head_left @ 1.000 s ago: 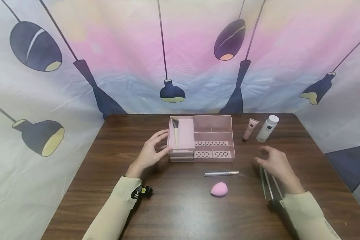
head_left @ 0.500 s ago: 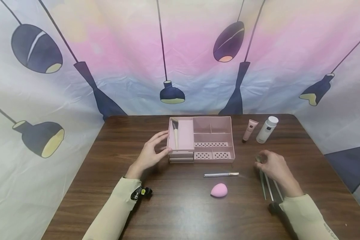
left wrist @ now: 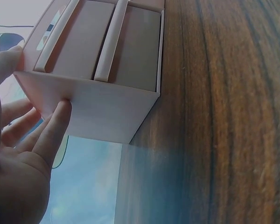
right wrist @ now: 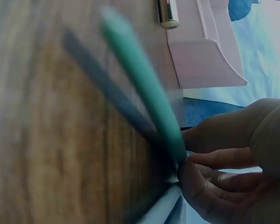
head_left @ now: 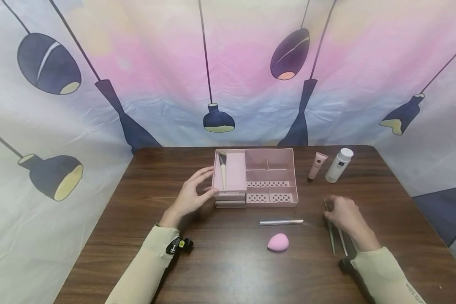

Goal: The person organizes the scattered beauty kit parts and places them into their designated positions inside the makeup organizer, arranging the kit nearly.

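Note:
My left hand [head_left: 190, 196] rests against the left side of a pink makeup organizer [head_left: 271, 204]. Its fingers lie fairly straight on the side wall [left wrist: 107, 112], the thumb at the front corner. To the right, my right hand [head_left: 346, 217] pinches a green-handled makeup brush [right wrist: 147, 86] between thumb and fingers near one end. The handle's other end stands off the table in the right wrist view; the head is hidden by the fingers. Pale sticks [head_left: 343, 244] lie beside it, partly under the hand. Another makeup brush [head_left: 223, 174] lies on the organizer's upper left tray.
A silver pen-like tube [head_left: 281, 222] and a pink makeup sponge [head_left: 278, 242] lie in front of the organizer. Behind the right hand stand a small pink tube [head_left: 317, 167] and a white bottle [head_left: 339, 166]. A patterned cloth [head_left: 247, 105] hangs behind the table.
My right hand has closed its fingers on the green-handled brush and shifted slightly toward me, the brush now tilted off the table. The left hand stays at the organizer.

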### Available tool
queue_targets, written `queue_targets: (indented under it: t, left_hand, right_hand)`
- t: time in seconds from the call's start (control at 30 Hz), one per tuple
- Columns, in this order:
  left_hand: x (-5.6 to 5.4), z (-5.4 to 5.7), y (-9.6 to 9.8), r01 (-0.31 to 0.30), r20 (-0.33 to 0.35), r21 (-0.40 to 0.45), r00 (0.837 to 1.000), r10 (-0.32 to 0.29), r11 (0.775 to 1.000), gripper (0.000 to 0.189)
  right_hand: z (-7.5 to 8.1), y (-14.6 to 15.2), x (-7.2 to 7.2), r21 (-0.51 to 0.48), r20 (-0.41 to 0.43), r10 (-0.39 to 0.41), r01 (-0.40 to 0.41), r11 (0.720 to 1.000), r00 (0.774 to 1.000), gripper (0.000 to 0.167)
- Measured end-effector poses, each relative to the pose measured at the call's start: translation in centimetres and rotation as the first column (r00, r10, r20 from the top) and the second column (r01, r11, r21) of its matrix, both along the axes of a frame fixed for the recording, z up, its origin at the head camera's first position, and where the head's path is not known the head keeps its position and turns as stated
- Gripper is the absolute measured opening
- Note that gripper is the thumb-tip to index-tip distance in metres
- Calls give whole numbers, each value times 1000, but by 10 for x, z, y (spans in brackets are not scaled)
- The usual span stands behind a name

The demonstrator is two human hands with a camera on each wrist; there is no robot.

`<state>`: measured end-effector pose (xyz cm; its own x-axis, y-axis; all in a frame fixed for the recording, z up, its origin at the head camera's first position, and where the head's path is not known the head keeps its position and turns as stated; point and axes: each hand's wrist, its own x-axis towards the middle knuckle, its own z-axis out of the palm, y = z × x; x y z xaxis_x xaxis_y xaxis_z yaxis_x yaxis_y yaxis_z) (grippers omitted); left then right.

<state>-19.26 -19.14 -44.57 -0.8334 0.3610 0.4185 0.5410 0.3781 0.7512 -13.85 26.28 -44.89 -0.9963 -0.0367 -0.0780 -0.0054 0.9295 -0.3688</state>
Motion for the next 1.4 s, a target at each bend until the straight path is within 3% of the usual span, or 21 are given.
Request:
queue_targets:
  t: [0.4,0.57,0.67,0.9,1.4]
  left_hand:
    - [1,-1,0,3,6,16,1000,-3,1000,56]
    - [1,-2,1,12,25,35,1000,-13,999,57]
    - [4,3,3,23,34,45,999,-25,999,56]
    - [18,29,9,39,51,47,998,-41,998,54]
    - [19,30,9,43,59,57,997,-47,997,54]
  right_hand:
    - [-1,-4,-2,56,3,25,-25,998,1000,36]
    - [-2,-5,-1,79,-34,41,-38,996,999,31]
    - [-1,-6,-1,92,-42,53,-49,995,998,29]
    - [2,-8,-1,105,0,51,-50,993,999,30]
    - [-1,-11,-1,110,-71,68,-60,992,995,22]
